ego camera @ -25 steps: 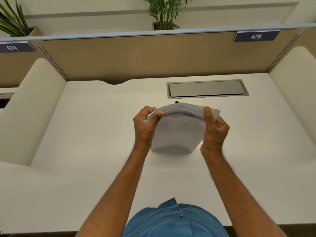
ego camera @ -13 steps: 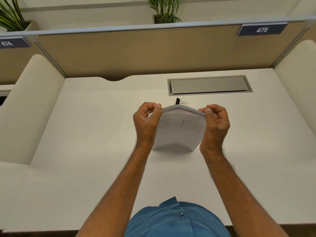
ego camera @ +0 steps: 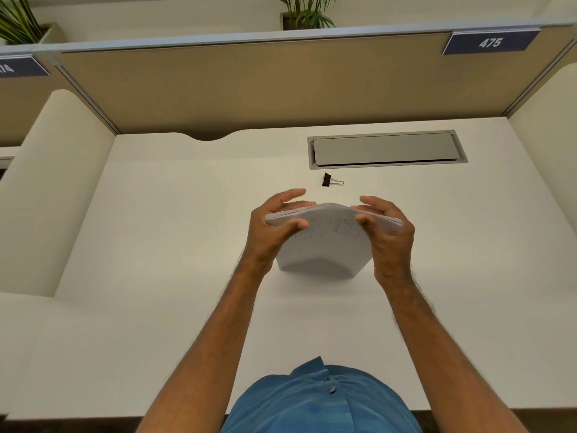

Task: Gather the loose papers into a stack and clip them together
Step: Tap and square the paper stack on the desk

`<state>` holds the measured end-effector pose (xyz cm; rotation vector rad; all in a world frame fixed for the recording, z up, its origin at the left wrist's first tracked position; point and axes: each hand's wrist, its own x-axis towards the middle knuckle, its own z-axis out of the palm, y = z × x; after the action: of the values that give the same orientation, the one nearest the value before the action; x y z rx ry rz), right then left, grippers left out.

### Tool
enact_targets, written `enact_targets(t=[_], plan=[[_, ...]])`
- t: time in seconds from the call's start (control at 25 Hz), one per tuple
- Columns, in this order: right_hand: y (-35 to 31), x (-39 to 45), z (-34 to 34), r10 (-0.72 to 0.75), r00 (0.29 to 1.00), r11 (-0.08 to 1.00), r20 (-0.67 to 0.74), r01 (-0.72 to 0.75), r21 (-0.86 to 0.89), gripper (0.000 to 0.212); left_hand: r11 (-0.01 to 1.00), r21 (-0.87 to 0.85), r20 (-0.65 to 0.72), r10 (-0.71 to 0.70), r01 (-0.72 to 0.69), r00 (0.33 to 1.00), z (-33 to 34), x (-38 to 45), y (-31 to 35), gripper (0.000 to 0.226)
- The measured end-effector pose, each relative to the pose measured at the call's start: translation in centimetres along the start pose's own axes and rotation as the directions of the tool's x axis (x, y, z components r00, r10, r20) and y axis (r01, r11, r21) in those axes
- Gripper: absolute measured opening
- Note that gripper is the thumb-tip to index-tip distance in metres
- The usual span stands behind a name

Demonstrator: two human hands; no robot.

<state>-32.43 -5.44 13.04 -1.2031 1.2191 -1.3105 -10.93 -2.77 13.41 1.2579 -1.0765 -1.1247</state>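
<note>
A stack of white printed papers stands on its lower edge on the white desk, bowed toward me. My left hand holds its upper left corner, thumb in front and fingers behind. My right hand holds the upper right corner the same way. A small black binder clip with silver handles lies on the desk just beyond the stack, untouched.
A grey cable hatch is set into the desk at the back right. A tan partition closes the far side, with cream side panels left and right. Potted plants stand above the partition.
Both hands have loosened and spread along the top edge, fingers now extended. The top of the stack has tipped lower toward me, so the binder clip behind it shows fully.
</note>
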Motion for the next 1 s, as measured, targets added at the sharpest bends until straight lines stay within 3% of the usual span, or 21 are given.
enact_targets(t=[0.08, 0.2, 0.32, 0.48, 0.6, 0.72, 0.88, 1.0], plan=[[0.5, 0.5, -0.4, 0.08, 0.992, 0.996, 0.101, -0.076, -0.045, 0.039, 0.998, 0.009, 0.059, -0.07, 0.069, 0.996, 0.0, 0.3, -0.4, 0.039], [0.3, 1.0, -0.5, 0.181, 0.974, 0.982, 0.136, -0.172, -0.075, 0.025, 0.995, 0.066, -0.014, -0.077, 0.078, 0.997, 0.0, 1.0, -0.5, 0.024], [-1.1, 1.5, -0.5, 0.125, 0.989, 0.989, 0.085, -0.117, -0.085, 0.024, 0.998, 0.066, -0.046, 0.011, -0.008, 0.999, 0.0, 1.4, 1.2, 0.024], [-1.7, 1.4, -0.7, 0.043, 0.992, 0.994, 0.122, -0.03, -0.102, 0.026, 0.992, 0.06, -0.04, 0.116, -0.114, 0.992, -0.4, 1.1, 1.8, 0.031], [0.4, 0.5, -0.4, 0.122, 0.986, 0.99, 0.113, -0.113, -0.08, 0.028, 1.0, 0.018, -0.052, -0.001, 0.002, 0.999, -0.1, 0.3, -0.9, 0.022], [2.5, -0.1, -0.4, 0.229, 0.963, 0.973, 0.14, -0.224, -0.046, 0.036, 0.985, -0.052, -0.042, -0.167, 0.165, 0.985, 0.8, -0.7, -3.0, 0.028], [1.8, 0.2, -0.7, 0.173, 0.976, 0.985, 0.135, -0.173, -0.017, 0.04, 0.99, -0.075, -0.068, -0.123, 0.118, 0.99, 0.7, 0.0, -2.6, 0.031], [3.3, 0.0, -0.7, 0.236, 0.962, 0.972, 0.138, -0.233, -0.033, 0.035, 0.984, -0.08, -0.031, -0.163, 0.16, 0.986, 0.2, 0.0, -3.8, 0.032]])
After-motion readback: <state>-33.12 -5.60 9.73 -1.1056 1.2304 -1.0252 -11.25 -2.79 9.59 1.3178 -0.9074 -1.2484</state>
